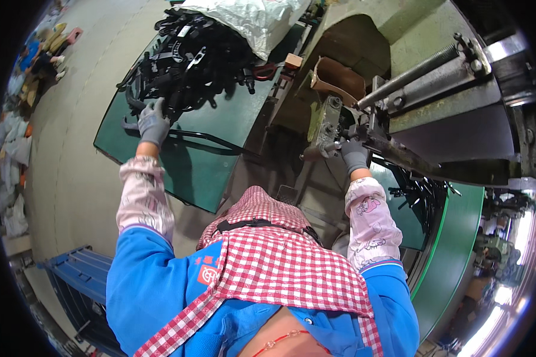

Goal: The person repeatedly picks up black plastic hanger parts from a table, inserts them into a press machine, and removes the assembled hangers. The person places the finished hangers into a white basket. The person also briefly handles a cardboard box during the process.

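My left hand [153,124], in a grey glove, reaches over the near edge of a pile of black metal parts [199,59]. Its fingers look stretched out and apart, with the tips against the pile. A long bent black rod [205,138] lies on the green table [187,169], passing by the heel of that hand. At the machine, my right hand [355,156], also gloved in grey, is closed by the metal die block [327,122]. What its fingers grip is partly hidden among dark parts of the machine.
A white sack [250,21] lies behind the pile, with red-handled scissors [264,72] beside it. A thick spring rod [411,77] slants over the machine at right. More black rods [420,193] lie beyond my right forearm. A blue plastic crate [80,273] stands at lower left.
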